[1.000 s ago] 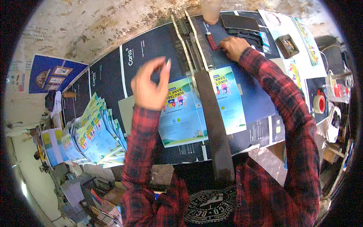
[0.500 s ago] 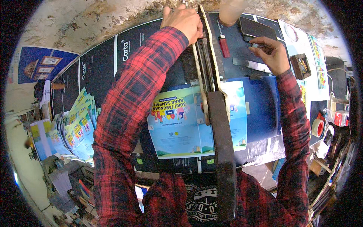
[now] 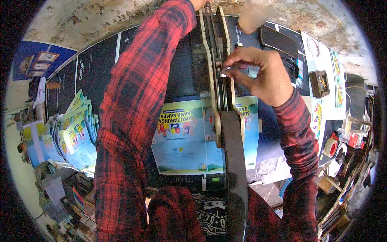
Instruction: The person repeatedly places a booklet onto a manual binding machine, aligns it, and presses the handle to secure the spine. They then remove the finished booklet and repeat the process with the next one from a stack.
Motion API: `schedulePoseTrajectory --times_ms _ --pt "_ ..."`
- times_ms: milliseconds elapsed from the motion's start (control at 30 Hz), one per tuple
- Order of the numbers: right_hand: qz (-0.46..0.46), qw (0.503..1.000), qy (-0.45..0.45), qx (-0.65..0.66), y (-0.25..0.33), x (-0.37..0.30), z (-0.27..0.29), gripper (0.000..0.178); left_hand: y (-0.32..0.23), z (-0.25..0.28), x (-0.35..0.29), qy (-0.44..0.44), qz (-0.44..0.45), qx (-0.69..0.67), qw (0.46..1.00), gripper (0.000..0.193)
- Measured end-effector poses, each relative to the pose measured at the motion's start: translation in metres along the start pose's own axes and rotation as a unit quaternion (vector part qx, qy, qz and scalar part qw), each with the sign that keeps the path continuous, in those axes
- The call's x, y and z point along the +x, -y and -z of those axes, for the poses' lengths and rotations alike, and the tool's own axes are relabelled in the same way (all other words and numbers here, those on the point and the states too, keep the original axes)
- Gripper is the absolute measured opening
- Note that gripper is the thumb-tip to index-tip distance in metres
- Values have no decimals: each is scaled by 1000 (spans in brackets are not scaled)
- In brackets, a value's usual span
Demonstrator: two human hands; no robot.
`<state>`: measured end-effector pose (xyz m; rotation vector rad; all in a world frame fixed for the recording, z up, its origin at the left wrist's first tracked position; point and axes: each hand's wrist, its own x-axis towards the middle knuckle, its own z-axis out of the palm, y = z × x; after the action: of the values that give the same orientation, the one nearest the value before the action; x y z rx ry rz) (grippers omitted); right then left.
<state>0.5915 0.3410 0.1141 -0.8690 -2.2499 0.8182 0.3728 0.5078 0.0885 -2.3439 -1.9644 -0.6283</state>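
Observation:
A long-reach stapler [image 3: 236,169] runs from near my body to the far table edge, its magazine channel exposed. Under its jaw lies a printed blue, green and yellow booklet cover [image 3: 183,149], unfolded flat. My right hand [image 3: 266,76] is closed in a pinch over the channel, holding a small silvery strip of staples [image 3: 223,74] between thumb and finger. At the stapler's far end, my left hand [image 3: 198,3] is mostly cut off by the upper edge, so its fingers do not show.
Many printed booklets [image 3: 80,137] stand in a fanned pile at left. Far right are a plastic cup [image 3: 252,18], a phone [image 3: 279,41] and a small dark box [image 3: 319,84]. A tape roll [image 3: 330,147] lies at the right edge.
My right hand has moved left with the staples, from beside the phone to over the stapler channel. My left hand has moved farther away, drawing a part out along the stapler's far end.

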Motion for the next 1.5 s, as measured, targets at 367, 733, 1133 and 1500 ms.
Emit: schedulePoseTrajectory --times_ms 367,733,1133,1500 --pt "13 986 115 -123 0 7 -16 15 9 -15 8 -47 81 -30 995 18" --pt "58 968 127 -207 0 9 -15 32 -16 3 -9 -28 41 -43 998 23" --pt "-29 983 -116 -140 35 -17 45 34 -42 22 -49 22 -8 32 999 64" --pt "-182 964 -175 -87 49 -117 34 37 -84 59 -129 134 19 -25 991 56"
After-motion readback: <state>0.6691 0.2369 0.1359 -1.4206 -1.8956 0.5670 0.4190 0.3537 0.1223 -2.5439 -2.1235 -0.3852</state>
